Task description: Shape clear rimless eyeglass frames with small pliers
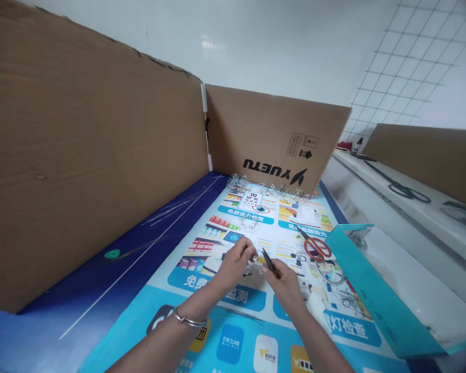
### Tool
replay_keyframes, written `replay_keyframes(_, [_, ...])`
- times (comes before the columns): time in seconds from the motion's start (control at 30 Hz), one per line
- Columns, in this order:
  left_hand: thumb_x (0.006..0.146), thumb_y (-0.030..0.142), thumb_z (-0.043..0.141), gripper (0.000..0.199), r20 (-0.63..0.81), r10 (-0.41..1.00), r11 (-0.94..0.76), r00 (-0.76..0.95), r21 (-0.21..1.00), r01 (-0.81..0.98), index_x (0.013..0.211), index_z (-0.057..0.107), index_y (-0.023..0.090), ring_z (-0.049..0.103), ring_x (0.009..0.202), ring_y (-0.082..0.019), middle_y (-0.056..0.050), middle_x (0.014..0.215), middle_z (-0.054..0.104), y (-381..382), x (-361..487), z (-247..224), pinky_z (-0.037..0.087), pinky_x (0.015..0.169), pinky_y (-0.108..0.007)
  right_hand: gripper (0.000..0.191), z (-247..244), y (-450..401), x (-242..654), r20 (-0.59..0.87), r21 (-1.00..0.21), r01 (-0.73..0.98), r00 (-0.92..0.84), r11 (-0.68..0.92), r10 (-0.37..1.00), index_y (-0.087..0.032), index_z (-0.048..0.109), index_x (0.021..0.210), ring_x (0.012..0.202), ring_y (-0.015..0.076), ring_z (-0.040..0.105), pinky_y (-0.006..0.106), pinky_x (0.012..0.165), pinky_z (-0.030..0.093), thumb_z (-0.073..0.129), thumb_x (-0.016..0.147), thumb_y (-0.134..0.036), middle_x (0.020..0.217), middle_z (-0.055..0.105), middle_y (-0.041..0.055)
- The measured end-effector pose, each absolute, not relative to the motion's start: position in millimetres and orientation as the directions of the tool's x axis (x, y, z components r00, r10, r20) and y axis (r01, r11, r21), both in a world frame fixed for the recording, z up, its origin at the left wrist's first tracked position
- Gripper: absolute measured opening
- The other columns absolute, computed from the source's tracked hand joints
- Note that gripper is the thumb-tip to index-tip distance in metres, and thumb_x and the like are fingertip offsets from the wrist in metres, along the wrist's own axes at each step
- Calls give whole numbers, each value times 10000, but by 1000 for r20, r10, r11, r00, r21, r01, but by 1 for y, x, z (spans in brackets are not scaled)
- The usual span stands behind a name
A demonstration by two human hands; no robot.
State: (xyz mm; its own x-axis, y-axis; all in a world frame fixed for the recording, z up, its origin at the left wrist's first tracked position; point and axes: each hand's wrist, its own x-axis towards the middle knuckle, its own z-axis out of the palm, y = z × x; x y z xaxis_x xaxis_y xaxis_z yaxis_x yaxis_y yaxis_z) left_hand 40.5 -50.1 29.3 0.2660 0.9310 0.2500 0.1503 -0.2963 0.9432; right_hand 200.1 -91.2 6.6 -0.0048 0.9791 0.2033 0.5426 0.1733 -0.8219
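Note:
My left hand [235,265] pinches a small clear bead-like piece [250,264] at its fingertips. My right hand [283,286] is shut on small dark pointed pliers or snips [270,261], whose tips lie close to the clear piece. Both hands rest over a printed blue-and-white poster mat [233,295]. To the right of my right hand lie red-handled scissors [317,249]. A tangled strand of clear beads [250,224] lies ahead of my hands, and more clear beaded strands [267,187] heap along the mat's far edge.
Brown cardboard panels [81,145] stand along the left and far sides. A teal folder [376,290] leans at the mat's right edge. Thin wires lie on the dark blue strip at left. Black-handled scissors [406,189] rest on a white shelf at right.

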Motion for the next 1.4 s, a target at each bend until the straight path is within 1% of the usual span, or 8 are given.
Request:
replay_keyframes(0.1, [851, 261, 337, 194, 257, 933, -310, 253, 929, 200, 746, 480, 183, 447, 643, -117, 13, 691, 497, -49, 41, 28, 350, 614, -232, 243, 3, -92, 200, 280, -677, 691, -77, 254, 957, -217, 586, 961, 758, 162, 496, 246, 660, 368, 459, 794, -342, 817, 574, 22])
replay_keyframes(0.2, [842, 245, 350, 173, 265, 930, -323, 253, 919, 225, 746, 481, 184, 444, 645, -116, 16, 695, 497, -48, 42, 27, 349, 615, -231, 205, 0, -94, 198, 293, -520, 812, -123, 266, 948, -215, 587, 928, 811, 180, 494, 266, 705, 365, 469, 785, -303, 836, 573, 40])
replay_keyframes(0.37, [845, 256, 346, 182, 273, 926, -330, 259, 920, 210, 748, 482, 184, 447, 643, -114, 18, 686, 495, -49, 43, 26, 352, 617, -231, 176, -1, -94, 198, 286, -404, 880, -137, 249, 948, -216, 577, 899, 814, 183, 493, 272, 704, 364, 464, 788, -292, 835, 571, 46])
replay_keyframes(0.57, [849, 289, 348, 207, 240, 935, -287, 259, 945, 158, 737, 483, 180, 447, 621, -107, 20, 668, 480, -47, 42, 26, 352, 598, -224, 184, 2, -95, 198, 300, -375, 893, -139, 251, 944, -216, 572, 919, 812, 179, 494, 275, 709, 361, 448, 800, -282, 832, 574, 44])
replay_keyframes(0.73, [850, 318, 350, 217, 189, 943, -217, 274, 973, 75, 742, 474, 177, 448, 598, -99, 20, 679, 489, -46, 42, 23, 351, 564, -218, 170, 1, -95, 198, 287, -393, 884, -145, 254, 947, -223, 576, 901, 803, 175, 498, 269, 697, 362, 457, 796, -287, 821, 577, 32])
replay_keyframes(0.97, [853, 310, 352, 204, 213, 934, -237, 286, 970, 51, 744, 461, 178, 453, 596, -96, 20, 672, 504, -45, 39, 25, 364, 587, -222, 179, 0, -95, 197, 278, -414, 871, -153, 262, 948, -226, 578, 915, 807, 176, 501, 272, 702, 364, 461, 795, -287, 827, 578, 33])
replay_keyframes(1.13, [855, 317, 342, 197, 197, 935, -196, 294, 980, -33, 759, 443, 179, 456, 581, -92, 12, 701, 523, -46, 40, 27, 373, 568, -219, 169, 3, -95, 197, 284, -405, 877, -148, 258, 947, -224, 578, 899, 804, 174, 504, 270, 698, 366, 469, 789, -290, 821, 580, 31])
replay_keyframes(1.4, [840, 299, 352, 187, 186, 937, -199, 296, 980, 14, 747, 460, 179, 467, 573, -94, 24, 654, 486, -46, 39, 28, 389, 570, -218, 159, 2, -95, 197, 289, -387, 887, -144, 253, 946, -221, 575, 890, 800, 167, 511, 255, 684, 369, 472, 781, -272, 833, 588, 30])
